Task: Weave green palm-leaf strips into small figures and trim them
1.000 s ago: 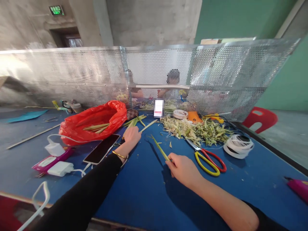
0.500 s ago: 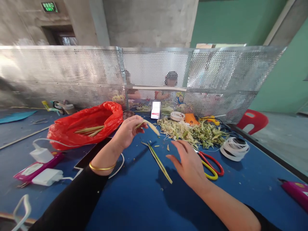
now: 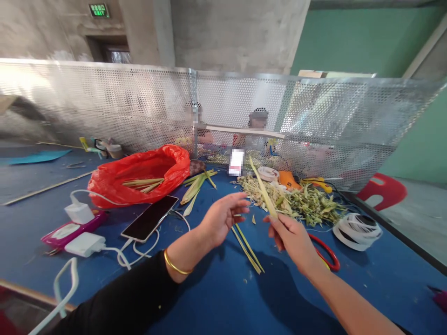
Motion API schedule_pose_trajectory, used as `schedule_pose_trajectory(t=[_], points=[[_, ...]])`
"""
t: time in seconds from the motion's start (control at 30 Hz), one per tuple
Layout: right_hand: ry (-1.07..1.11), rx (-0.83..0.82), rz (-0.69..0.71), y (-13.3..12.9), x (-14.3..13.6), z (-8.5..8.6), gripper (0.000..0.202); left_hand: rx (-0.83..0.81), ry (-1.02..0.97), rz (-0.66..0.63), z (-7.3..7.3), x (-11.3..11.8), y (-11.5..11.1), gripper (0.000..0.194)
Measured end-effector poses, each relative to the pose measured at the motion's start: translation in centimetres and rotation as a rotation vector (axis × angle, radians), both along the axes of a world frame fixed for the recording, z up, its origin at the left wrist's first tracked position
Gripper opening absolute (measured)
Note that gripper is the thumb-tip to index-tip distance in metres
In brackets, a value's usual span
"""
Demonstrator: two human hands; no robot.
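My right hand (image 3: 291, 237) pinches the lower end of a long, pale yellow-green leaf strip (image 3: 262, 188). The strip points up and away, over the edge of a heap of plant trimmings (image 3: 310, 204). To its left, my left hand (image 3: 223, 217) is raised with its fingers loosely curved and apart, and nothing shows in it. Below and between the hands, a couple of thin green-yellow strips (image 3: 249, 251) lie on the blue table (image 3: 216, 298). Scissors with red and yellow handles (image 3: 330, 253) lie partly hidden behind my right hand.
Left of my hands are a red plastic bag (image 3: 141, 163) holding stalks, a phone (image 3: 151, 218) on a white cable, and loose husk-like leaves (image 3: 193, 188). White ribbon rolls (image 3: 358, 231) stand at the right. A lit phone (image 3: 236, 162) leans before the perforated metal screen (image 3: 226, 100).
The leaf strip has gone from my left hand to my right, which has closed on it. My left hand has come right and lower. The view has swung left.
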State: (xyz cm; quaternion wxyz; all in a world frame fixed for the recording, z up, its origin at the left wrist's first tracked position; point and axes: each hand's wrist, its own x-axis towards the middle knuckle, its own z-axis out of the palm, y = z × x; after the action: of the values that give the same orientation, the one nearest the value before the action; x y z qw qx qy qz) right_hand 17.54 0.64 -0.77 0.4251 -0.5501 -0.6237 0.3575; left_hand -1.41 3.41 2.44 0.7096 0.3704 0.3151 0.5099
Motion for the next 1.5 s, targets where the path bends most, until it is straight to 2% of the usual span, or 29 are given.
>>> schedule_pose_trajectory(t=[0.07,0.1,0.2,0.3,0.5,0.8,0.9,1.03,1.1,1.27,1.33,1.5], points=[[0.101,-0.123,0.081,-0.3,-0.7,-0.1,0.042,0.069,0.194,-0.08,-1.2,0.9,-0.4,0.028],[0.119,-0.177,0.132,-0.5,-1.1,-0.2,0.044,0.117,0.252,-0.117,-1.7,1.2,-0.7,0.025],[0.139,-0.236,0.216,-1.1,-1.8,-0.4,0.046,0.163,0.341,-0.058,-2.5,1.8,-1.2,0.019],[0.142,-0.205,0.205,-1.3,-2.0,-0.3,0.04,0.107,0.383,0.022,-2.5,1.8,-0.9,0.021],[0.312,-0.316,0.223,-1.3,-1.7,0.6,0.027,0.084,0.435,0.018,-2.3,1.6,-0.4,0.023],[0.356,-0.301,0.128,-1.6,-2.2,0.4,0.021,0.123,0.377,-0.018,-2.1,1.7,-0.9,0.023],[0.387,-0.322,0.168,-1.7,-2.1,0.5,0.022,0.127,0.361,-0.043,-2.1,1.7,-0.8,0.026],[0.41,-0.404,0.289,-1.6,-1.7,0.5,0.022,0.141,0.35,-0.069,-2.0,1.7,-0.8,0.02],[0.38,-0.414,0.306,-1.5,-1.7,0.5,0.023,0.16,0.37,-0.065,-2.0,1.7,-0.8,0.019],[0.24,-0.202,0.103,-1.3,-1.7,0.5,0.022,0.227,0.484,0.034,-2.4,1.6,-0.4,0.018],[0.238,-0.167,0.06,-1.3,-1.6,0.5,0.024,0.236,0.488,0.048,-2.5,1.5,-0.3,0.016],[0.361,-0.241,0.121,-1.3,-1.5,0.7,0.03,0.064,0.278,-0.101,-2.4,1.6,-0.5,0.022]])
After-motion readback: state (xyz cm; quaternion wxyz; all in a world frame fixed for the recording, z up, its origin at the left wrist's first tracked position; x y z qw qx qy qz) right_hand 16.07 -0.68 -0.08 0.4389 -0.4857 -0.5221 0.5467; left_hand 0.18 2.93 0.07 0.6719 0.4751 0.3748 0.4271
